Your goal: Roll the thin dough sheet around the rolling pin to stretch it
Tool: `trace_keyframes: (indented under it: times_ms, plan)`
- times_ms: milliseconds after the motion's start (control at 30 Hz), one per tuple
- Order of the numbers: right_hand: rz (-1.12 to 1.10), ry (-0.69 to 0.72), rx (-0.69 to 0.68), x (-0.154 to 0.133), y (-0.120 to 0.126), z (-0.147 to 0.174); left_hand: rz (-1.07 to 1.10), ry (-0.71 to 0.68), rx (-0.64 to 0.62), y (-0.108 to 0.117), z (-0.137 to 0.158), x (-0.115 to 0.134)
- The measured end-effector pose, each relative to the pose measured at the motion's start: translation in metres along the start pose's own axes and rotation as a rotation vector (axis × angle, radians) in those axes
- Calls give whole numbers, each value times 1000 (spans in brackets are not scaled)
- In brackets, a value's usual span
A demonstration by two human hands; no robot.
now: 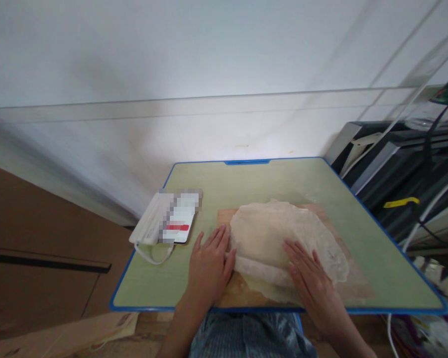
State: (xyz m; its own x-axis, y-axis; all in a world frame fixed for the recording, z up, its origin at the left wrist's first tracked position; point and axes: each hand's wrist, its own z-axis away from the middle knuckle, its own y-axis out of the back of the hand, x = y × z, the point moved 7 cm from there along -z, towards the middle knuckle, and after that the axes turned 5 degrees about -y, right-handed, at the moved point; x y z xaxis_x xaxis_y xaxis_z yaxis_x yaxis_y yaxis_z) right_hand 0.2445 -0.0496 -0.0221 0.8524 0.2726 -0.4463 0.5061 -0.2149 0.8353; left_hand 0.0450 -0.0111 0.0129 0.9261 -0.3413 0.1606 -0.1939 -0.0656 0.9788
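Note:
A wide, thin sheet of dough lies over a wooden board, with a thinner, wrinkled part at its right. Along its near side runs a pale roll, which looks like dough wound round a stick; whether a rolling pin is inside is hidden. My left hand rests at the left end of this roll, palm down, fingers stretched forward and thumb touching it. Palm down too, my right hand lies across the roll's right end, its fingers extended onto the sheet.
The green table has a blue rim and stands against a white wall. A phone and a white power bank with a cable lie on the left. Dark flat panels lean at the right; a brown box stands at left.

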Motion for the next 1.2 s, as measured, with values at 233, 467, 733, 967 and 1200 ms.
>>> trace_keyframes:
  times_ms: [233,467,733,967,1200]
  plan:
    - [-59,-53,30,16,-3,-29,-57,-13,26,1,-23,0]
    - [-124,25,12,8,1,-17,-39,3,-8,1,-9,1]
    - [-82,20,66,10,-1,-14,-58,23,0,0,-7,0]
    - [-84,6,42,14,-6,-23,-87,11,11,2,-16,1]
    - [-70,68,51,0,2,7,-29,33,14,2,15,2]
